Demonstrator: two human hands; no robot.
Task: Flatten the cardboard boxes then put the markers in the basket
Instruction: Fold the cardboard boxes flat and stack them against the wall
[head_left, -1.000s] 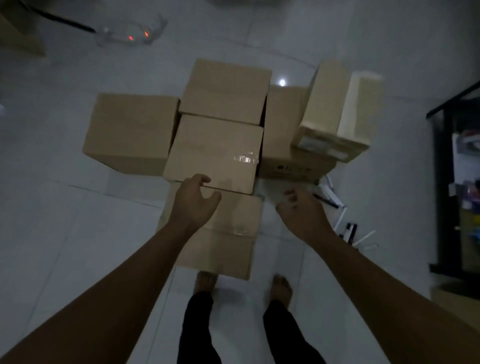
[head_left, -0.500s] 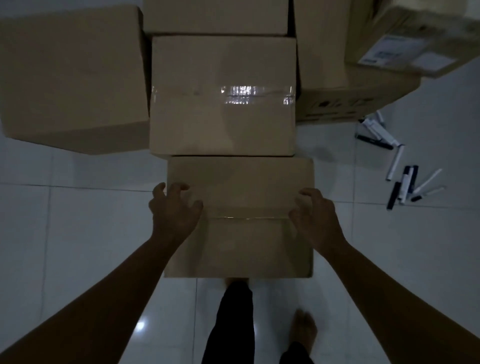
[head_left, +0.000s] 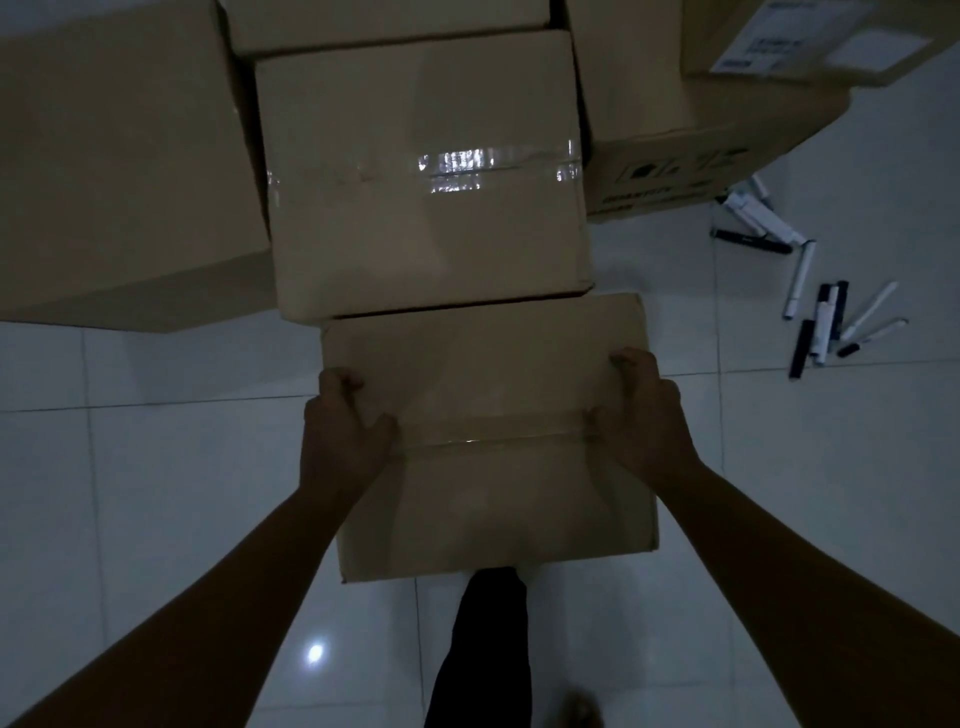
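Note:
A small taped cardboard box (head_left: 488, 483) sits on the white tiled floor right in front of me. My left hand (head_left: 345, 431) grips its left edge, fingers curled over the side and thumb on top near the tape line. My right hand (head_left: 641, 415) grips the right edge the same way. Behind it stands a larger taped box (head_left: 421, 171). Several markers (head_left: 821, 322), black and white, lie scattered on the floor to the right. No basket is in view.
More cardboard boxes crowd the back: a big one at the left (head_left: 114, 166), one at the back right with printed symbols (head_left: 670, 171), and a labelled one on top of it (head_left: 810, 41). My dark trouser leg (head_left: 483, 649) is below the box.
The camera has dropped closer to the boxes. Both hands, which hovered over the small box, have closed onto its left and right edges.

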